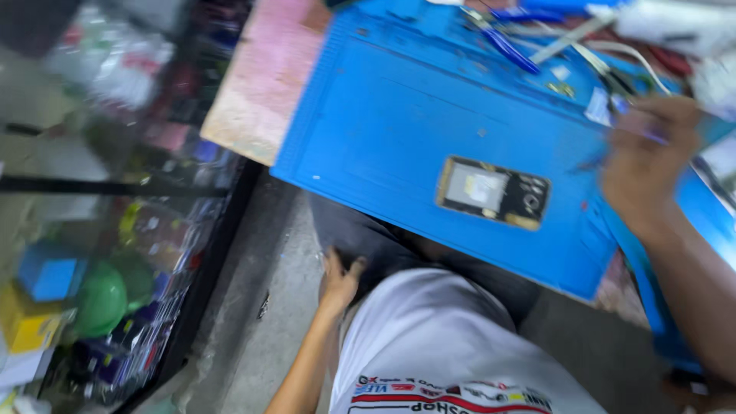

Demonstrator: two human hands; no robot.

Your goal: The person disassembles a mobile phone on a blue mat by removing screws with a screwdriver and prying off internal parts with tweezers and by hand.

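An opened phone (494,192) with its inner board showing lies on a blue work mat (391,123), near the mat's front edge. My right hand (648,165) is over the mat's right side, fingers curled around a thin blue-handled tool (632,126); the view is blurred there. My left hand (340,280) is down below the table edge, resting on my dark trouser leg, fingers spread and holding nothing.
Blue-handled pliers (510,47), tweezers and cables lie at the mat's far edge. A pink tabletop (261,77) shows left of the mat. A glass cabinet (115,230) full of coloured goods stands at the left, with grey floor (268,307) beside it.
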